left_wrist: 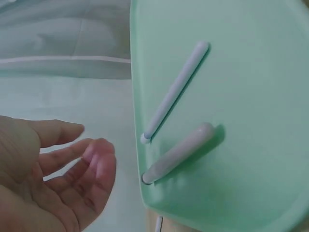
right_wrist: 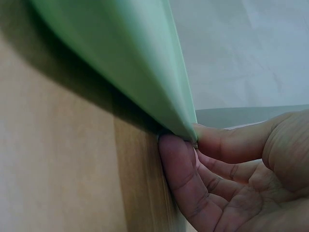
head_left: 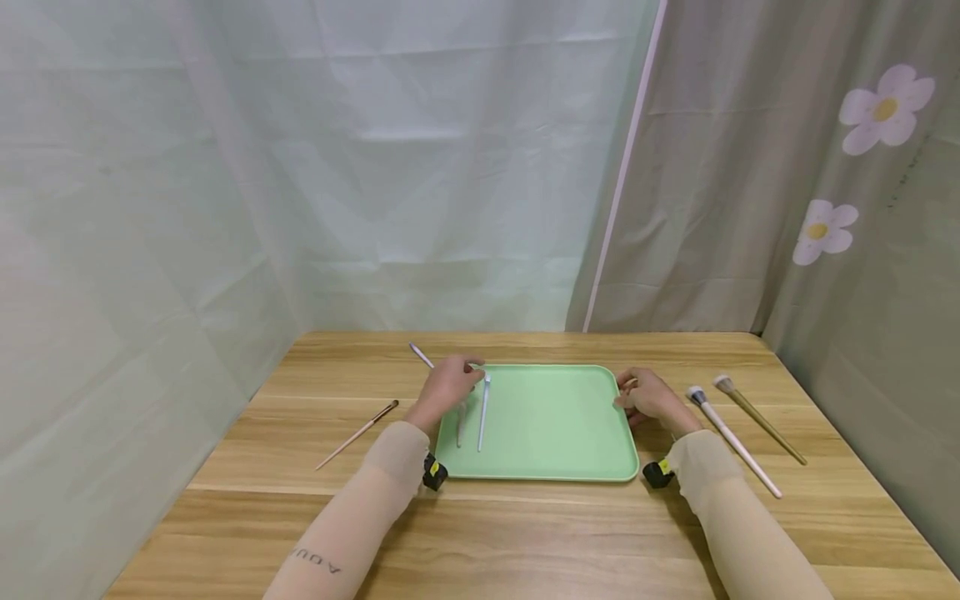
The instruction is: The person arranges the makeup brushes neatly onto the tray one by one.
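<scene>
A light green tray (head_left: 555, 425) lies on the wooden table. My right hand (head_left: 647, 395) pinches its right rim between thumb and fingers, as the right wrist view shows at the tray's edge (right_wrist: 181, 111). Over the tray's far left corner is my left hand (head_left: 450, 385), fingers loosely bent around nothing (left_wrist: 72, 179). Two makeup brushes rest inside the tray: a thin pale lilac one (head_left: 483, 415) and a thicker greyish-pink one (head_left: 461, 425), partly covered by my left hand in the head view. Their handles (left_wrist: 177, 89) slant away from the rim.
Left of the tray lies a slim pink makeup brush (head_left: 360, 433) with a dark tip. Another lilac-handled brush (head_left: 420, 354) shows behind my left hand. To the right are a large white-handled brush (head_left: 735, 442) and a gold-handled one (head_left: 761, 419). Curtains (head_left: 450, 167) hang behind the table.
</scene>
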Available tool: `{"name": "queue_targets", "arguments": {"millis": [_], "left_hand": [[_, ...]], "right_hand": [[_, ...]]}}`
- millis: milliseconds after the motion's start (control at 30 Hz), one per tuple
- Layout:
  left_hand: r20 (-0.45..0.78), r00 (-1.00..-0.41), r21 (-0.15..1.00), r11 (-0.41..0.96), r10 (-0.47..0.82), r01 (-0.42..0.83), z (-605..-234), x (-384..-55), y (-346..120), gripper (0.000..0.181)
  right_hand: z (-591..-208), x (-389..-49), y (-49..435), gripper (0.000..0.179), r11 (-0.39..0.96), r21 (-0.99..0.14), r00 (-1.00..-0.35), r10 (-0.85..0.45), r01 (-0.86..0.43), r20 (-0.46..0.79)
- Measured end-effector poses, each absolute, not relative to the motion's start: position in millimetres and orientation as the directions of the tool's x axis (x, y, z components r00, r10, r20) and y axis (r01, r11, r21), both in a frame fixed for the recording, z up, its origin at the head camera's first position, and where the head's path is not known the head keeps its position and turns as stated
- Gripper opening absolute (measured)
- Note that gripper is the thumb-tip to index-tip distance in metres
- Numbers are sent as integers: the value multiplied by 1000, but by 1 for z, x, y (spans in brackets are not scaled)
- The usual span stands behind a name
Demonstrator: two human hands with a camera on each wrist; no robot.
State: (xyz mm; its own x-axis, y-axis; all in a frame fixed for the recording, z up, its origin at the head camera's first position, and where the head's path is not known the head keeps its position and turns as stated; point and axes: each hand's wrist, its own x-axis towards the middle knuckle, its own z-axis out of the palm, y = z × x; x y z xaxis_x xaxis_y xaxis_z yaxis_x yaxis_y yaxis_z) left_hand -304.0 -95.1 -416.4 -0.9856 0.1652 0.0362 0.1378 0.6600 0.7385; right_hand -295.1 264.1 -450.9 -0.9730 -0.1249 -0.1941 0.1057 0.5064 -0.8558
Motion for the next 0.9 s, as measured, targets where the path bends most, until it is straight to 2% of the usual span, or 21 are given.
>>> {"name": "queue_targets", "arguments": {"millis": [200, 400, 667, 900], "left_hand": [[110, -984, 817, 552, 138, 169, -418, -307, -101, 41], [118, -983, 866, 471, 138, 170, -417, -309, -108, 39], [194, -971, 835, 496, 142, 239, -414, -312, -117, 33], [170, -981, 865, 463, 94, 194, -409, -317, -130, 38]], "right_hand": [[-451, -295, 264, 39, 501, -860, -974, -132, 97, -187], [-451, -294, 264, 38, 499, -862, -974, -136, 90, -181], [-451, -295, 264, 37, 503, -859, -975, -125, 97, -183], [-452, -295, 263, 36, 500, -860, -975, -122, 103, -188]]}}
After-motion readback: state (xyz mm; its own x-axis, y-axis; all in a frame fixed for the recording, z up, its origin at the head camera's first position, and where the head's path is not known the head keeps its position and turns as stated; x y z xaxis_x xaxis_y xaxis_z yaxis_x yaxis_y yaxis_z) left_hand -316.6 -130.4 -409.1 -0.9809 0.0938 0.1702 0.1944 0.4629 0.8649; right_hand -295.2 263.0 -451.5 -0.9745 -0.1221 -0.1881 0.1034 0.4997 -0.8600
